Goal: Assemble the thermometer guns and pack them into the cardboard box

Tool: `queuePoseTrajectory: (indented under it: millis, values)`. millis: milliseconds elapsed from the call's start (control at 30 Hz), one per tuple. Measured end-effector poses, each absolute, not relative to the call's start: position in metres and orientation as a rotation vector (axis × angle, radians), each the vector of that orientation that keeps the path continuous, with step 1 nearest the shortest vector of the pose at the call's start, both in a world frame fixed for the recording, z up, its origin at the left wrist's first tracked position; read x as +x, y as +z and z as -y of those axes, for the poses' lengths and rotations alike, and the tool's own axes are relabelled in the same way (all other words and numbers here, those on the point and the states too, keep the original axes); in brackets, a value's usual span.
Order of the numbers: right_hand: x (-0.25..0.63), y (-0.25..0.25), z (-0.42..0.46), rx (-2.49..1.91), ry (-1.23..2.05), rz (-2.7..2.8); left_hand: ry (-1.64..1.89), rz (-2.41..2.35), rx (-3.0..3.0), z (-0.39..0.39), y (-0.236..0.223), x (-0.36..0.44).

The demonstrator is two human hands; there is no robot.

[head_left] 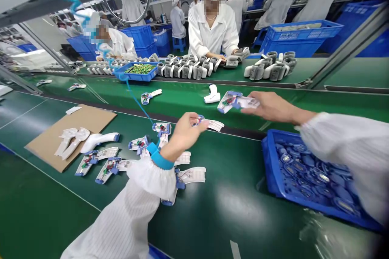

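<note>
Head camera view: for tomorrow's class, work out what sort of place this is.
Probably an electronics factory assembly line: a co-worker in a white smock and cap, a green conveyor belt, and white plastic housings beside small wired circuit boards.

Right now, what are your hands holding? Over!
Left hand: pinching a white housing half with circuit board. Right hand: holding another housing half. Blue cord running down toward left wrist.

There are two hands, one left hand [184, 134] and one right hand [270, 107], two held circuit boards [234, 102], one cardboard sheet [71, 137], one blue crate [273, 166] and one blue tray [139, 71].
</note>
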State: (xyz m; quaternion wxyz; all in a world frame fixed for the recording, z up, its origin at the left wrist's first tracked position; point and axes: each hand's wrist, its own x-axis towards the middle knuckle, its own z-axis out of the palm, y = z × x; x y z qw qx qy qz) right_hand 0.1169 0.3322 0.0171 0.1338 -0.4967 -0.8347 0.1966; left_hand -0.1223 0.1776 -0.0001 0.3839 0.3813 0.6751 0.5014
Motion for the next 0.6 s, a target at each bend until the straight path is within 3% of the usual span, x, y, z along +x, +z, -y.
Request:
queuePoseTrajectory:
  millis: [167,300,467,600]
  values:
    - [0.164,0.023,-0.189,-1.091,0.798,2.482,1.097,-1.318,1.332,-0.115,-0.001,-0.056]
    - [0.187,0.014,-0.103,-1.163,0.743,2.201,0.941,-1.365,1.454,-0.062,-0.007,-0.021]
    - [0.196,0.021,-0.050,-1.213,0.439,2.228,0.808,-1.320,1.745,-0.029,-0.013,0.002]
    - [0.224,0.004,-0.031,-1.502,0.492,2.082,0.711,-1.382,1.504,-0.022,-0.017,0.011]
